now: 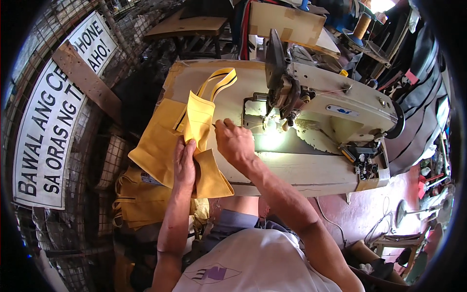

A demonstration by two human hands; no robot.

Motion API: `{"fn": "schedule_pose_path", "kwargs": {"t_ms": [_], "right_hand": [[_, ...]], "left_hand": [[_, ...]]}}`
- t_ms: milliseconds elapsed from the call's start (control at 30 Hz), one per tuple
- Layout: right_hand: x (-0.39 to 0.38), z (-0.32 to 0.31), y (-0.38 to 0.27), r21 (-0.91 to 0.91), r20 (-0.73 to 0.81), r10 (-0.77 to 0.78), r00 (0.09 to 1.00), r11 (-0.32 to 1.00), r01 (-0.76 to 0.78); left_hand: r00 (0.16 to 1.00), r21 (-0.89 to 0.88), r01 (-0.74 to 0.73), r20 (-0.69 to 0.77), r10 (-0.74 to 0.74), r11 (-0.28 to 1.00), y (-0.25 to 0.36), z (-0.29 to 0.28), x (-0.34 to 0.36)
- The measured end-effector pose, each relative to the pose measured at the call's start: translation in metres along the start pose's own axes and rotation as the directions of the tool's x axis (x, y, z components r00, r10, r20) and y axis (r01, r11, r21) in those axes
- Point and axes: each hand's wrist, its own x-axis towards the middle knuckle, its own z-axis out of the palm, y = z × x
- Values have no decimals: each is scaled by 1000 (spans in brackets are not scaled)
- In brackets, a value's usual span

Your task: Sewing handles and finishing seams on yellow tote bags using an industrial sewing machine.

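Observation:
Yellow fabric (199,117) hangs folded from my left hand (185,160), whose thumb and fingers are closed on it. A yellow strap (224,78) with dark stripes loops up at its far end. More of the yellow piece (158,129) spreads over the left end of the table. Close to the fabric's right edge, my right hand (234,142) is closed, knuckles up; a small dark tip shows at its fingers, too small to name. The sewing machine (335,92) stands to the right of that hand, its lamp lighting the needle area.
A pile of yellow fabric pieces (141,199) lies below the table's left side. Wire mesh with a white sign (48,131) runs along the left. Beyond the table are a wooden stool (187,27) and a cardboard box (287,22). A thread cone (361,25) stands at the far right.

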Motion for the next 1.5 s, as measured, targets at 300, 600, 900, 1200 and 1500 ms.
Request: {"fn": "schedule_pose_path", "kwargs": {"t_ms": [300, 600, 900, 1200, 1500], "right_hand": [[-43, -20, 1, 531, -111, 137, 984, 845, -58], [-16, 16, -58, 750, -88, 139, 986, 661, -26], [-2, 29, -77, 753, -147, 147, 978, 657, 14], [11, 36, -75, 772, -252, 212, 944, 633, 64], [-63, -20, 31, 523, 0, -6, 1000, 852, 5]], "left_hand": [[970, -276, 166, -125, -207, 947, 78, -46, -6], [996, -466, 73, -12, -89, 882, 117, -62, -17], [995, -304, 88, 74, -69, 949, 124, -60, -22], [994, -288, -13, 97, 43, 958, 111, -60, -18], [978, 658, -94, -78, 192, 747, 164, -50, 17]]}}
